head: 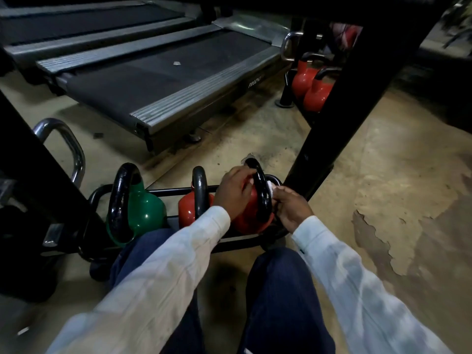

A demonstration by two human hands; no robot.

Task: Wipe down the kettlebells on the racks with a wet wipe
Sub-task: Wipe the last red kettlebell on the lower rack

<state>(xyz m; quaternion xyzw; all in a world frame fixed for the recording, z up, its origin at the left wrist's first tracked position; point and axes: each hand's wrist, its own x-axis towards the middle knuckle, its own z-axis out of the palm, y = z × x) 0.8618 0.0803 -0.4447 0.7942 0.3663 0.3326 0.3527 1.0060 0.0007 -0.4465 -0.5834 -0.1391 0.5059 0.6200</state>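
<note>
Three kettlebells stand on a low black rack [176,191] in front of my knees. A green kettlebell [146,209] is on the left, a red kettlebell [186,210] in the middle, and another red kettlebell [251,218] on the right. My left hand [235,191] grips the left side of the right kettlebell's black handle [263,195]. My right hand [291,205] pinches a white wet wipe [271,186] against the handle's right side.
A black rack upright [339,118] rises just right of my hands. Two more red kettlebells [313,85] sit on another rack behind it. A treadmill deck [158,80] lies ahead. A chrome rack handle [67,146] stands at the left. Worn concrete floor [396,200] spreads to the right.
</note>
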